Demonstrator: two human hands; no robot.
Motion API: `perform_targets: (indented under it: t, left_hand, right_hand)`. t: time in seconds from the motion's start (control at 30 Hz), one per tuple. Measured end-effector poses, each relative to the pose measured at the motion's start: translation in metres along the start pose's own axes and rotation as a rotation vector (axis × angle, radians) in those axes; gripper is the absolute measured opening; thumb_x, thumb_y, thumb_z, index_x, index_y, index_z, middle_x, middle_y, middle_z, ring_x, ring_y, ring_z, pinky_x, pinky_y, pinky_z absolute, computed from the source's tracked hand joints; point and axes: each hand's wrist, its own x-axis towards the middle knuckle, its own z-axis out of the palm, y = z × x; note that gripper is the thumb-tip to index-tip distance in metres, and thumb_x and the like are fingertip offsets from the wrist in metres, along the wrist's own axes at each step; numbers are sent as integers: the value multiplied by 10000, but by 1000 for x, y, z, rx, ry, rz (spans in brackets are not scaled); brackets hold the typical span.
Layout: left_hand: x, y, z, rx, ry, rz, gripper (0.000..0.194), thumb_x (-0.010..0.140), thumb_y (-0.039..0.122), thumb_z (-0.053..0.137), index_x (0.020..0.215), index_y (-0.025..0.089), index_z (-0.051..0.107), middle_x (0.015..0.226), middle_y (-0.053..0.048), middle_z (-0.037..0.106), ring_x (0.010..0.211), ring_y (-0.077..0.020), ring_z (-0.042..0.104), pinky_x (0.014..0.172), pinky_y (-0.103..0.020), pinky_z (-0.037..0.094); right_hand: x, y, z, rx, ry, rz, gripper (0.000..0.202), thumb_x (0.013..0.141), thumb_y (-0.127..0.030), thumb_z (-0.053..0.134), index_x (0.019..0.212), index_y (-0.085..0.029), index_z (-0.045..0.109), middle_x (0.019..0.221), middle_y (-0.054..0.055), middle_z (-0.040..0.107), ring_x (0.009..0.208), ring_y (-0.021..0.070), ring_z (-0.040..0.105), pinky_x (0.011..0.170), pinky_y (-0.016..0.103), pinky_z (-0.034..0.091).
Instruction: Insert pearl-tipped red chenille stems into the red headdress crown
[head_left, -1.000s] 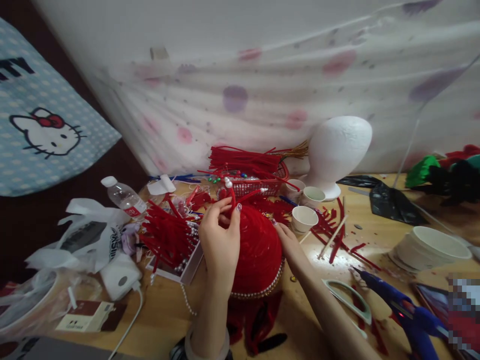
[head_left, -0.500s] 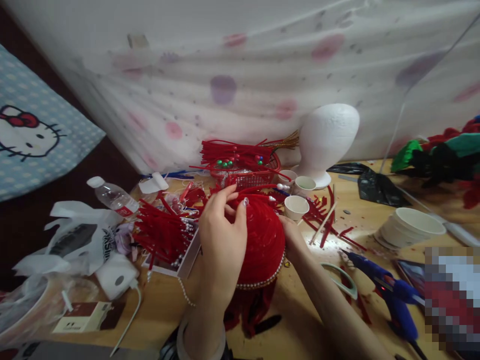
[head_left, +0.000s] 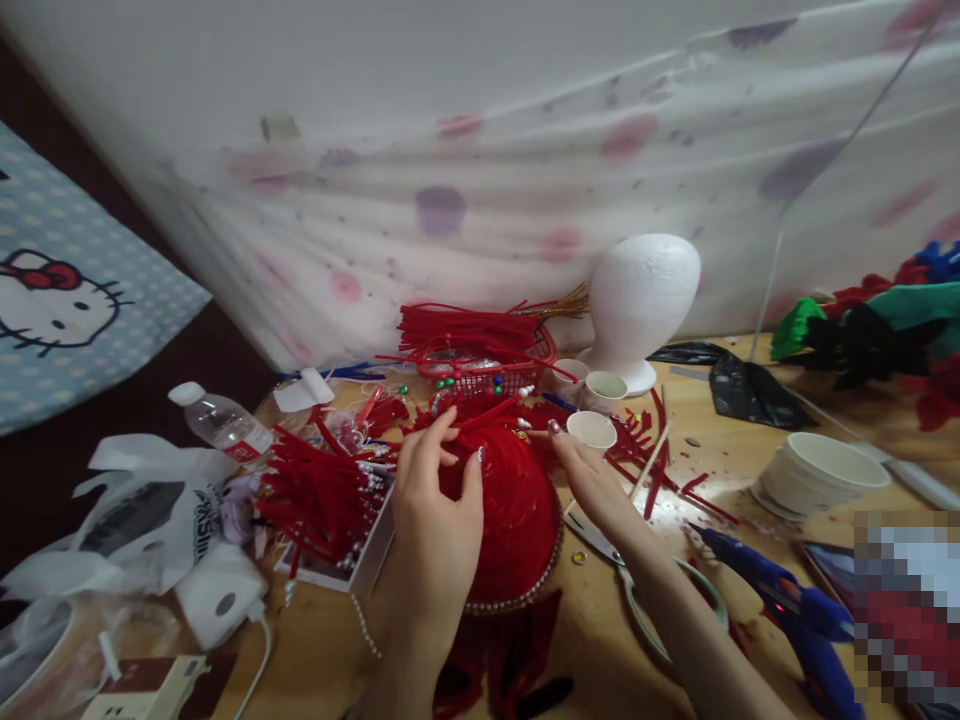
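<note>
Steadying the red cap [head_left: 521, 525], near centre, is best done lightly, left hand [head_left: 436, 500] being cupped open at cap's left, while grip of right hand [head_left: 589, 475] can't be told.

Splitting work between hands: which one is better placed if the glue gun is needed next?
Probably the right hand: the glue gun lies on that side of the table, with its tip pointing back toward that arm. The left hand is across the red dome, farther off.
</note>
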Motion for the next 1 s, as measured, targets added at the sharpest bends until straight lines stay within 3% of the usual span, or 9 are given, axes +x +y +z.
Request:
perform_targets:
  t: [0.17,0.33,0.63,0.8,0.9,1.0]
  left_hand:
    - [-5,-15,2,-109,119,-148,376,740,172,719,1057,208,521,997,-37,500,815,-160,522,797,-373,534]
    - [-7,-23,3,-206,105,-179,344,723,201,744,934,221,473,947,-13,486,807,-151,516,793,-359,539]
    - [-3,-30,-4,-211,-3,-129,304,713,187,758,739,212,456,841,12,455,759,-145,500,738,-310,502]
    - [-2,-31,-6,-238,-13,-87,235,717,184,759,790,202,537,876,-3,485,769,-144,533,757,-310,508]
    - [-3,-33,-5,-203,-5,-40,214,729,223,758,880,204,608,932,-24,508,814,-164,558,804,-346,509]
    - [-4,-37,-5,-197,-32,-1,351,772,265,723,1109,234,629,999,-46,520,886,-188,579,851,-372,511]
  right_hand:
    - [7,-31,13,-9,-205,-37,417,803,-582,576,923,-225,753,992,41,741,1024,278,623,968,417,417]
    - [23,-33,27,56,-207,-66,395,735,-571,660,862,-204,733,854,24,736,837,231,648,823,370,483]
    - [36,-45,39,113,-145,-150,349,743,-568,644,835,-232,647,736,-15,672,668,162,593,640,278,462]
    - [37,-63,32,24,-131,-349,247,749,-467,692,800,-229,650,786,-9,630,741,161,557,707,287,438]
    - [30,-77,27,-154,-140,-644,150,812,-358,651,745,-225,627,800,7,588,759,165,533,701,300,418]
    - [19,-89,25,-347,-138,-895,153,862,-263,581,717,-215,592,803,18,562,748,163,518,665,302,400]
